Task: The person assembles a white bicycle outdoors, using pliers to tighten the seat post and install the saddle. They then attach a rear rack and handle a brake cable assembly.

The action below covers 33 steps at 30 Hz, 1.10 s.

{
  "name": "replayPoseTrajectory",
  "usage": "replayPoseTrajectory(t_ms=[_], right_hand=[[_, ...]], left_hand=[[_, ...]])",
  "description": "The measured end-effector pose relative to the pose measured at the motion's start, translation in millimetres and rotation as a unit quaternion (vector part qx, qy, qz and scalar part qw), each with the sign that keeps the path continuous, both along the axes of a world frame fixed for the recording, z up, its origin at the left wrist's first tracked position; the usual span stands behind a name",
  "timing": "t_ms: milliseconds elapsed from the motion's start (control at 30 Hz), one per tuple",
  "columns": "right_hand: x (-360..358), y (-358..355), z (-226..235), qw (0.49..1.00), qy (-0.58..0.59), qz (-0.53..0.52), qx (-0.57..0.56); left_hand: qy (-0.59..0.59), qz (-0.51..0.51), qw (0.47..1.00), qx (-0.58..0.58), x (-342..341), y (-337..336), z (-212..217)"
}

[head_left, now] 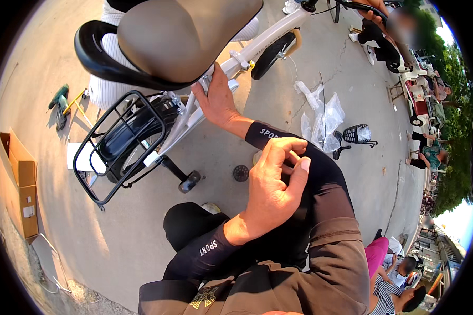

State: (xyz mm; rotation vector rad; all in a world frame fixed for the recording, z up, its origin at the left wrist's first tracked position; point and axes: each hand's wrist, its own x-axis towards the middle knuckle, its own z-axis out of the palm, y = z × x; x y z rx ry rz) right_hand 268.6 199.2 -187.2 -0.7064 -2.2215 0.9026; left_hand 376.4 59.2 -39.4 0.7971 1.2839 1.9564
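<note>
A white-framed bicycle (270, 37) stands before me, its wide brown saddle (163, 42) filling the upper left. My right hand (218, 102) reaches across and grips the frame just below the saddle; the saddle hides some of its fingertips. Nearer my body, my left hand (273, 189) is raised over my right forearm, fingers curled in and thumb close to them. Whatever it may hold is hidden. Behind the saddle, a black rear rack (165, 123) extends over the back wheel. A crank ends in a black pedal (189, 181) near my knee.
A person in striped clothing (102, 79) is beyond the saddle. At far left lie a green power drill (60, 96) and an open cardboard box (27, 197). Clear plastic wrap (326, 118) and a black basket (357, 134) lie right. Other people and parked vehicles line the right.
</note>
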Motion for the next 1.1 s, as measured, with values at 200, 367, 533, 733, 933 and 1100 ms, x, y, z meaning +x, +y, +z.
replayPoseTrajectory(t_ms=[200, 367, 533, 733, 933, 1100], right_hand=[[24, 54, 46, 0.978, -0.119, 0.126, -0.117], [8, 53, 76, 0.958, -0.258, 0.119, 0.04], [7, 45, 66, 0.971, -0.221, 0.084, 0.025], [18, 72, 91, 0.923, -0.318, 0.219, -0.002], [92, 129, 84, 0.911, -0.322, 0.216, -0.143], [184, 192, -35, 0.858, -0.478, 0.127, -0.14]], left_hand=[[-0.005, 0.04, 0.996, 0.085, 21, -4, 16], [0.022, 0.087, 0.984, 0.154, 31, -1, 29], [0.031, 0.069, 0.991, 0.106, 32, 2, 23], [0.073, 0.038, 0.989, 0.126, 44, 15, 20], [0.254, -0.058, 0.965, 0.015, 53, 20, 10], [0.558, -0.149, 0.786, -0.222, 59, 17, -11]])
